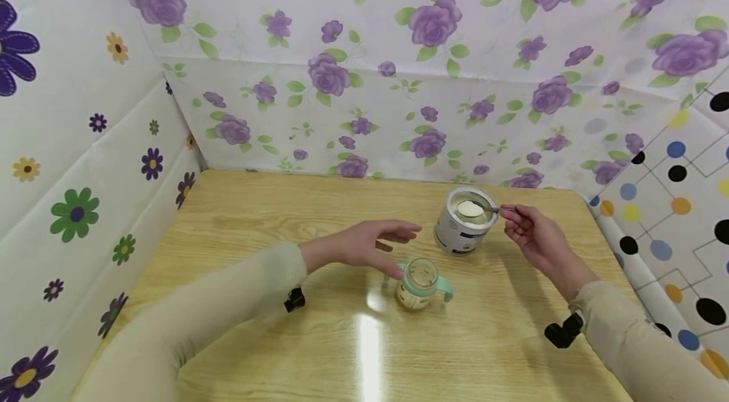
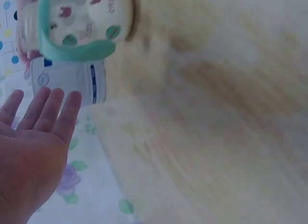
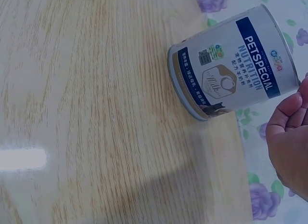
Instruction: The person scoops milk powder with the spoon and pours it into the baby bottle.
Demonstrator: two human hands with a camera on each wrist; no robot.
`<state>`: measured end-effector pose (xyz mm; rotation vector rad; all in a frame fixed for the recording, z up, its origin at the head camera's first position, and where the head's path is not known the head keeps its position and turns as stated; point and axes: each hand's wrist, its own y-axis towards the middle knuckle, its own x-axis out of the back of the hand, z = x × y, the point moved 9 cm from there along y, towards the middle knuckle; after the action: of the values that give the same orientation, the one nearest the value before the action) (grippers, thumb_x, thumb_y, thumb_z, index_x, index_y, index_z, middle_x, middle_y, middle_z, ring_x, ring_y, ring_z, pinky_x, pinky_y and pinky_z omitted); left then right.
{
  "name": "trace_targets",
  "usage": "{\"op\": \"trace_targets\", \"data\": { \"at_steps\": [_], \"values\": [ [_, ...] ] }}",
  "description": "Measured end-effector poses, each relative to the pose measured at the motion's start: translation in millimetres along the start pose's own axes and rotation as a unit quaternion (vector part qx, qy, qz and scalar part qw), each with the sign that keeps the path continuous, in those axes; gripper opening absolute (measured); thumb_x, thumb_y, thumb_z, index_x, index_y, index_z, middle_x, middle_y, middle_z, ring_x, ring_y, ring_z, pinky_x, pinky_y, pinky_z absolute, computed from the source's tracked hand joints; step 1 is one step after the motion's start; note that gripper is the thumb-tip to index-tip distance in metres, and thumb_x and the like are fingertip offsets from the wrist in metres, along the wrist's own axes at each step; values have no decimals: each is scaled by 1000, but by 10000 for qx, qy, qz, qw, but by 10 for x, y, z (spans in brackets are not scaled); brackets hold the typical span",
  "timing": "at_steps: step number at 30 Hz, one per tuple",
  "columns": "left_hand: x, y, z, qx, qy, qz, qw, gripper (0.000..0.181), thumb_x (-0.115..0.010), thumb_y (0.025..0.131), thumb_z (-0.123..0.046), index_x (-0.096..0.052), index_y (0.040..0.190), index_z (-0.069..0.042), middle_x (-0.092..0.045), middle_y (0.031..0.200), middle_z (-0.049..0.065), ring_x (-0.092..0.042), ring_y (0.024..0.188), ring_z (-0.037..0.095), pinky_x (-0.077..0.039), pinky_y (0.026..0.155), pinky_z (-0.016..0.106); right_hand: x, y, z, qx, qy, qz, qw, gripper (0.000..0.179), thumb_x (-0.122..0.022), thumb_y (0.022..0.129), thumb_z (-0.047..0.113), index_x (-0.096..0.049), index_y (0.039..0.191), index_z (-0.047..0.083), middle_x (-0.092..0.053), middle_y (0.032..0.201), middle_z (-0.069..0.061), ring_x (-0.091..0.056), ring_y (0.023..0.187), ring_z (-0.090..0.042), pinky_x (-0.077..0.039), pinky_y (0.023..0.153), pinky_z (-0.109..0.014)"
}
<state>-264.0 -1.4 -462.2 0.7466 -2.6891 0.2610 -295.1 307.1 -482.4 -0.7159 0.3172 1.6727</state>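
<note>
My right hand (image 1: 535, 240) pinches the handle of a metal spoon (image 1: 494, 209). The spoon's bowl, heaped with pale powder, is over the mouth of an open white tin (image 1: 458, 238). In the right wrist view, the fingers show beside the rim of the tin (image 3: 226, 65), whose label reads PETSPECIAL NUTRITION; the spoon is out of that view. My left hand (image 1: 367, 244) reaches out with fingers extended and nothing in its grasp, its thumb close by a baby bottle (image 1: 414, 297). This bottle has mint-green handles, no lid and pale contents. The left wrist view shows the palm (image 2: 29, 161) below the bottle.
The wooden table (image 1: 256, 212) carries the tin toward its back right and the bottle nearer the middle. Flowered cloth (image 1: 364, 104) hangs behind it, with patterned sheets at both sides. Each wrist wears a small black camera (image 1: 564, 331).
</note>
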Motion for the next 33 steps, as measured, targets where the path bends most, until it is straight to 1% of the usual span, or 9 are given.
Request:
{"op": "trace_targets", "data": {
  "at_steps": [5,8,10,15,18,21,27,30,33],
  "values": [
    [-203,15,124,-10,-98,-76,9999,91,-90,89,-18,-42,166,-19,-49,164,0,-48,149,19,-42,122,38,1,-21,9,-4,73,6,10000,44,-37,119,15,-77,114,-4,-81,102,-10,-72,85,-15,-60,81,-26],
    [-297,54,198,-45,-105,-142,9998,91,-93,86,-17,-45,164,-19,-52,162,-1,-50,147,14,-43,121,34,-3,-28,7,-12,109,-19,9999,44,-38,119,15,-77,115,-4,-81,102,-11,-72,86,-15,-59,82,-26],
    [-345,74,238,8,-7,-209,9998,91,-94,85,-18,-47,163,-20,-53,160,-5,-50,145,10,-41,121,32,-8,-29,6,-10,124,-34,9999,45,-37,119,15,-77,115,-5,-81,102,-11,-73,86,-15,-60,82,-26],
    [-424,95,299,84,228,-356,9991,86,-96,84,-26,-54,158,-23,-57,155,-13,-53,139,4,-40,119,28,-28,-22,-1,-6,188,-32,9998,45,-36,119,14,-77,115,-5,-82,101,-11,-73,85,-15,-59,82,-26],
    [-440,103,315,4,246,-410,9989,81,-95,84,-26,-57,156,-21,-60,150,-13,-56,136,6,-42,117,29,-59,-26,13,-7,217,-25,9998,44,-37,119,15,-77,114,-5,-82,100,-11,-72,84,-16,-59,81,-26],
    [-444,108,328,-33,278,-454,9986,79,-95,85,-27,-59,155,-22,-62,148,-14,-57,135,7,-43,116,30,-111,-49,52,-20,329,18,9995,45,-36,119,14,-76,114,-6,-81,99,-11,-71,82,-17,-59,80,-27],
    [-449,116,330,-46,366,-493,9981,78,-95,85,-30,-60,154,-23,-62,147,-16,-57,135,6,-43,117,31,-340,-144,147,-132,727,238,9970,46,-35,119,15,-74,118,-8,-81,101,-14,-71,82,-20,-58,81,-30],
    [-445,117,322,-59,367,-515,9980,78,-95,85,-29,-60,154,-23,-63,147,-15,-57,135,6,-43,117,31,-528,-214,158,-238,894,385,9950,44,-37,118,15,-74,119,-9,-80,101,-16,-71,84,-21,-59,81,-30],
    [-437,114,310,-84,344,-529,9980,77,-95,85,-28,-60,154,-22,-63,147,-14,-57,136,7,-43,117,30,-736,-293,121,-334,873,621,9937,45,-37,118,15,-74,119,-10,-80,99,-16,-74,86,-20,-59,81,-29]
  ]
}}
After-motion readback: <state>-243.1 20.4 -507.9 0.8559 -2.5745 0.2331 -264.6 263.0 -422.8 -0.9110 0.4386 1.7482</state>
